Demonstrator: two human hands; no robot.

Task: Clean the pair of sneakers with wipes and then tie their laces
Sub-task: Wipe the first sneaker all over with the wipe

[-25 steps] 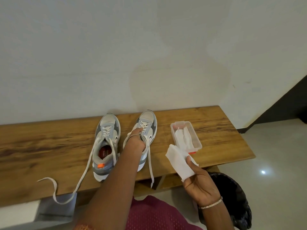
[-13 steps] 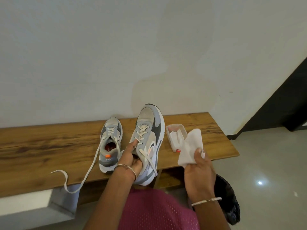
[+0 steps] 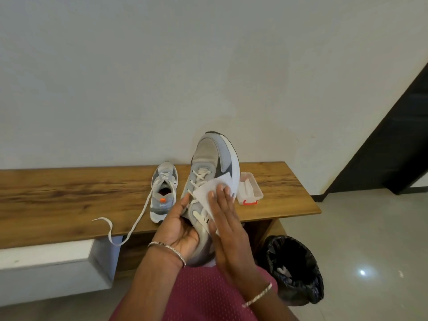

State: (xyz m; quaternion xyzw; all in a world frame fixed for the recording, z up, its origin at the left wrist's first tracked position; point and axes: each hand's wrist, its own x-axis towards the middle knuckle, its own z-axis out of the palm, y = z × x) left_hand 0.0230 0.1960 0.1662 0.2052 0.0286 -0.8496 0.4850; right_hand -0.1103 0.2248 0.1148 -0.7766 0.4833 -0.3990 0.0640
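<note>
Holding the raised sneaker (image 3: 213, 158) up mid-frame, the left hand (image 3: 179, 230) is curled round its heel end, toe pointing up. The right hand (image 3: 225, 218) lies flat, straight fingers pressing a wipe (image 3: 208, 189) on its side. The second sneaker (image 3: 163, 181) sits on the bench (image 3: 69, 193) just left, its lace (image 3: 139, 218) dangling over the edge. Wipe box (image 3: 253, 193) on the right, bin (image 3: 294, 269) lower right.

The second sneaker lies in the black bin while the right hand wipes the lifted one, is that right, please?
Not quite: the head view shows the second sneaker standing on the bench, not in the black bin. The right hand does press a wipe on the lifted sneaker.
</note>
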